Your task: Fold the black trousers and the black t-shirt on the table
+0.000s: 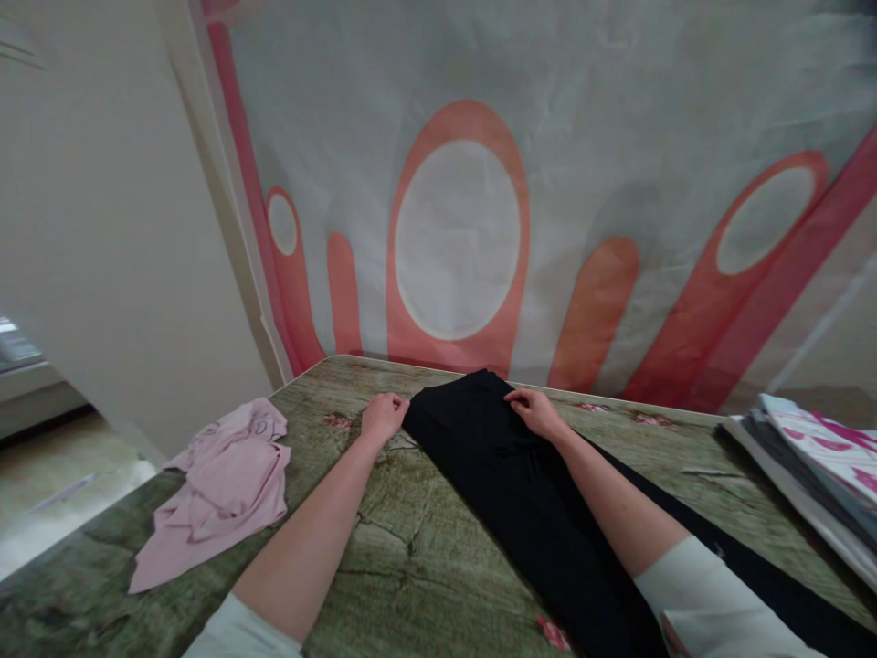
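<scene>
Black trousers [480, 448] lie across the table, waist end toward the wall and the two legs spreading to the near right. My left hand [384, 419] pinches their left edge near the waist, fingers closed. On the other side, my right hand [538, 411] has its thumb and fingers pressed together on the cloth near the right edge of the waist. My right forearm passes over the trousers and covers part of one leg.
A crumpled pink garment [226, 493] lies at the left of the table [411, 576], whose cover has a wood-like pattern. A stack of folded clothes [815, 466] sits at the right edge. Behind stands a wall with a printed hanging [568, 119].
</scene>
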A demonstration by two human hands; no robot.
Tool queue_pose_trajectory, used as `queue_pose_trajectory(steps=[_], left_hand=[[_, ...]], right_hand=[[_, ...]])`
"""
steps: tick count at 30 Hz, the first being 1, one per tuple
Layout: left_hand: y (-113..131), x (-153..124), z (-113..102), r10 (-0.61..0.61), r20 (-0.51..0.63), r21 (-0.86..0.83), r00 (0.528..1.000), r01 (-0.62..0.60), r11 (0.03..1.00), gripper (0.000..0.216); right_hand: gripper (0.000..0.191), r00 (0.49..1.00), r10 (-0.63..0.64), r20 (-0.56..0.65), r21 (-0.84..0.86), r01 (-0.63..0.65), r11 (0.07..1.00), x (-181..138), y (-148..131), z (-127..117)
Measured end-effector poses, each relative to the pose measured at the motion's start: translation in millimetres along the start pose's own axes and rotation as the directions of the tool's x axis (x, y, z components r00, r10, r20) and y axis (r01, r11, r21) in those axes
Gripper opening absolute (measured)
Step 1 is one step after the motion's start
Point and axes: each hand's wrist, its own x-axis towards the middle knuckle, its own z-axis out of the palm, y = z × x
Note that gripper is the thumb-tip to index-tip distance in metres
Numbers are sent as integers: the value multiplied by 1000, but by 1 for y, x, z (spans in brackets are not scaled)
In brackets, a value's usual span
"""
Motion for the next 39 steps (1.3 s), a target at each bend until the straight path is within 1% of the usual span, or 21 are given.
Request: queue_pose_trajectory(steps=[4, 8, 10, 13, 15, 17, 20, 24, 27, 29, 32, 36, 39], left_hand=[[-2, 4, 0, 77, 26, -84, 997, -74, 994, 24], [-14, 8, -10, 192, 88, -194, 977, -172, 966, 27], [-22, 8, -16, 227, 120, -266, 967, -189, 945, 28], [-31, 8, -23, 237, 159, -331, 959, -174, 928, 31], [-33, 7, -25, 260, 201, -346, 945, -180, 921, 30], [-33, 7, -26, 304, 236, -344, 923, -214, 914, 30], [-31, 6, -28, 356, 250, -313, 900, -272, 910, 31], [-28, 3, -29, 375, 239, -293, 896, -302, 907, 32], [-25, 3, -28, 385, 216, -278, 897, -321, 905, 31], [-25, 4, -25, 392, 207, -269, 896, -334, 904, 30], [-26, 9, -21, 406, 200, -266, 891, -350, 898, 33], [-30, 17, -16, 424, 223, -253, 878, -368, 895, 36], [-31, 20, -10, 383, 206, -167, 901, -353, 921, 35]], right_hand=[[27, 1000, 24, -11, 83, -23, 996, -1, 1, -2], [31, 996, 79, -43, 164, -71, 984, -1, 3, -2], [32, 994, 95, -54, 206, -81, 975, -1, 4, -2], [33, 992, 106, -61, 271, -86, 959, 0, 2, -2], [33, 991, 117, -62, 318, -92, 944, -1, 0, -2], [35, 990, 129, -62, 371, -97, 924, -3, -3, -3], [39, 988, 143, -60, 459, -100, 883, -5, -7, -4], [44, 983, 168, -67, 562, -102, 821, -7, -9, -5], [48, 979, 189, -77, 599, -106, 793, -7, -8, -7], [48, 977, 197, -85, 594, -109, 797, -8, -7, -8], [43, 975, 197, -103, 534, -113, 838, -7, -3, -7], [33, 973, 184, -137, 365, -123, 923, -3, 5, -3], [29, 978, 135, -161, 222, -98, 970, 0, 8, -1]])
